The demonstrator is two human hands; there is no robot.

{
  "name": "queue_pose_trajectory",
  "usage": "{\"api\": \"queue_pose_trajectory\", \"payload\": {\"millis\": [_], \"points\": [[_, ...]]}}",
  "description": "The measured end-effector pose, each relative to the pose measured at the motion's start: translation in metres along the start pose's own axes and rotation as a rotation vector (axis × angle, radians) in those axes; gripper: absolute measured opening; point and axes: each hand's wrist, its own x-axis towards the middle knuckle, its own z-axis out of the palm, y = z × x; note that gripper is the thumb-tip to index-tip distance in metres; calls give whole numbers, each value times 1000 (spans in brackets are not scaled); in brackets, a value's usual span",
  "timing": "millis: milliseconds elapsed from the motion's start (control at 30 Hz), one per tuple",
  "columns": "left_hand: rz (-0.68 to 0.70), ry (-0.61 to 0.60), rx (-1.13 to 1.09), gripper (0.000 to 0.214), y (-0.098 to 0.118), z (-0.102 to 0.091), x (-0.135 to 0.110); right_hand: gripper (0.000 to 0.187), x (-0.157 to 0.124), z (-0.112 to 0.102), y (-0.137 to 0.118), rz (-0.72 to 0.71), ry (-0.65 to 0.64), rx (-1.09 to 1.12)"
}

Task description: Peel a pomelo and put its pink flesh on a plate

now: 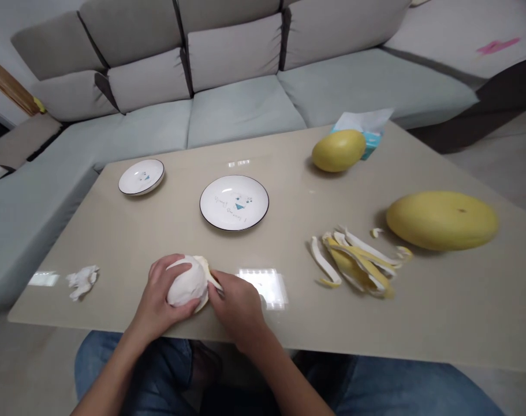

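Note:
A peeled pomelo (187,283), round and white with pith, is held near the front edge of the table. My left hand (161,292) wraps around its left side, fingers over the top and thumb below. At its right side a pale flap of peel (203,264) stands away from the fruit. My right hand (238,306) is closed, its thumb and fingers pinching the edge of this flap. Strips of yellow peel with white pith (360,263) lie in a heap to the right of my hands.
Beyond my hands are a white plate (219,202) and a white bowl (133,179). One yellow pomelo (442,221) lies at the right, another (338,151) before a tissue pack (373,141). Crumpled tissue (82,282) is at left. A grey sofa (245,110) stands behind the table.

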Motion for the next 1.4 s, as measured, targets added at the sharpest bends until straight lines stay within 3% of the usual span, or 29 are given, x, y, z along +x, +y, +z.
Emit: {"api": "queue_pose_trajectory", "payload": {"millis": [267, 767, 967, 1400], "points": [[47, -7, 35, 55, 6, 1, 1, 21, 10, 2, 7, 60, -23, -97], [37, -47, -7, 56, -2, -3, 1, 18, 26, -6, 5, -5, -65, -128], [29, -61, -21, 57, -5, -4, 3, 17, 25, -4, 3, -95, -14, -122], [48, -46, -71, 57, -14, -6, 0, 24, 18, 9, 1, -91, 137, -82]]}}
